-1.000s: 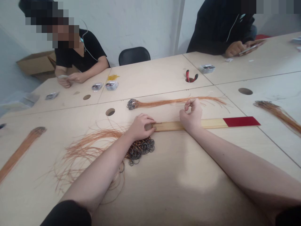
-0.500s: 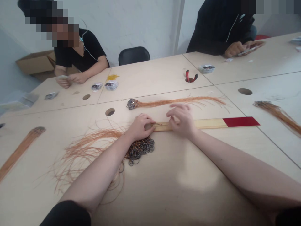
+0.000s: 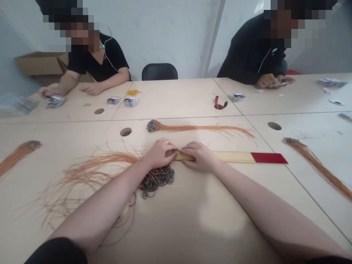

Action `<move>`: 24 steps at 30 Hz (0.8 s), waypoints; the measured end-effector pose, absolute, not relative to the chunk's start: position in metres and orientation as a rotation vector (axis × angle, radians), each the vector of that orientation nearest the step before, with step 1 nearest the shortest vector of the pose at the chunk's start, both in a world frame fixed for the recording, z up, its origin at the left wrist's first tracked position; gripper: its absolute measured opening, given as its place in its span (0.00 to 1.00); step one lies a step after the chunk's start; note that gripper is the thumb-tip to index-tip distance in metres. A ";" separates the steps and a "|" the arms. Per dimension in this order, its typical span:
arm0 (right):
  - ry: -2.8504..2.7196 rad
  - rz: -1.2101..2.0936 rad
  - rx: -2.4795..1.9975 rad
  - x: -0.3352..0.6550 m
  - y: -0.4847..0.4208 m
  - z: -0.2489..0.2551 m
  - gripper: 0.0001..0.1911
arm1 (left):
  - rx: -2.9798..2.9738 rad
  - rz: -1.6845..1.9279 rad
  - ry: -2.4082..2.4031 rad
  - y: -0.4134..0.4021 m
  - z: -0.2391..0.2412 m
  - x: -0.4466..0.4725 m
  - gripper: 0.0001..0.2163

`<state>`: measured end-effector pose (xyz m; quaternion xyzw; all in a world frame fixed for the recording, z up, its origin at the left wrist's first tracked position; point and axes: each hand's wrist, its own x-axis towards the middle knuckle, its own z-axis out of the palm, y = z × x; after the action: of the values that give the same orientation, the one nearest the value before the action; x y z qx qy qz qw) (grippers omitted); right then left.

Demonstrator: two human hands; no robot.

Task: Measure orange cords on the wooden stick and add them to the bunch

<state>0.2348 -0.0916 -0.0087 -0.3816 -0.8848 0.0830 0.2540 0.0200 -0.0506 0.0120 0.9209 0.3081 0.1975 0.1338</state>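
Note:
My left hand (image 3: 158, 153) rests closed at the left end of a long wooden ruler (image 3: 233, 157) with a red tip, its fingers pinching something I cannot make out. My right hand (image 3: 198, 156) lies on the ruler right beside it, fingers curled down onto the wood. Under my left wrist is a pile of dark metal rings (image 3: 156, 179) tied to loose orange strings (image 3: 88, 176) that fan out to the left. A tidy bundle of ringed orange strings (image 3: 198, 128) lies just beyond the ruler.
Two more string bundles lie at the far left (image 3: 16, 156) and right (image 3: 316, 163). Red pliers (image 3: 220, 104) stick out of a table hole. Small card packs (image 3: 130, 100) lie near a seated person (image 3: 93, 66); another person (image 3: 255, 58) sits at the back right. Round holes (image 3: 125, 131) dot the tables.
My right hand came down from a raised pinch and slid left along the ruler until it sits next to my left hand. The view tilted up.

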 end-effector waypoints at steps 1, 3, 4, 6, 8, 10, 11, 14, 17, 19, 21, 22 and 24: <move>-2.404 0.237 -1.026 0.235 -0.091 -0.009 0.14 | 2.669 0.575 0.894 -0.051 0.012 0.020 0.10; -2.396 0.247 -1.004 0.234 -0.091 -0.010 0.13 | 2.668 0.582 0.897 -0.051 0.011 0.020 0.10; -2.389 0.249 -0.991 0.234 -0.090 -0.010 0.13 | 2.670 0.583 0.899 -0.051 0.011 0.020 0.10; -2.377 0.261 -0.960 0.234 -0.090 -0.010 0.13 | 2.677 0.583 0.901 -0.051 0.011 0.019 0.10; -2.363 0.275 -0.937 0.234 -0.091 -0.010 0.13 | 2.682 0.581 0.905 -0.051 0.011 0.019 0.10; -2.349 0.281 -0.932 0.234 -0.091 -0.010 0.13 | 2.682 0.580 0.906 -0.052 0.011 0.019 0.10; -2.345 0.279 -0.936 0.234 -0.091 -0.010 0.13 | 2.678 0.582 0.905 -0.052 0.011 0.019 0.10; -2.344 0.262 -0.954 0.233 -0.092 -0.011 0.13 | 2.660 0.602 0.895 -0.051 0.010 0.019 0.10; -2.321 0.233 -0.966 0.233 -0.093 -0.012 0.13 | 2.640 0.617 0.881 -0.050 0.009 0.019 0.11; -2.292 0.229 -0.970 0.234 -0.094 -0.012 0.13 | 2.610 0.630 0.868 -0.051 0.010 0.019 0.12; -2.279 0.241 -0.975 0.235 -0.095 -0.011 0.14 | 2.550 0.664 0.870 -0.052 0.012 0.018 0.12; -2.276 0.243 -0.980 0.235 -0.095 -0.010 0.14 | 2.504 0.693 0.894 -0.053 0.014 0.018 0.12; -2.275 0.232 -0.985 0.236 -0.096 -0.009 0.14 | 2.381 0.778 0.996 -0.054 0.017 0.018 0.13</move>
<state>0.2361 -0.0961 -0.0091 -0.3747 -0.8656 0.0882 0.3201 0.0185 -0.0543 0.0174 0.8614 0.3602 0.2816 0.2213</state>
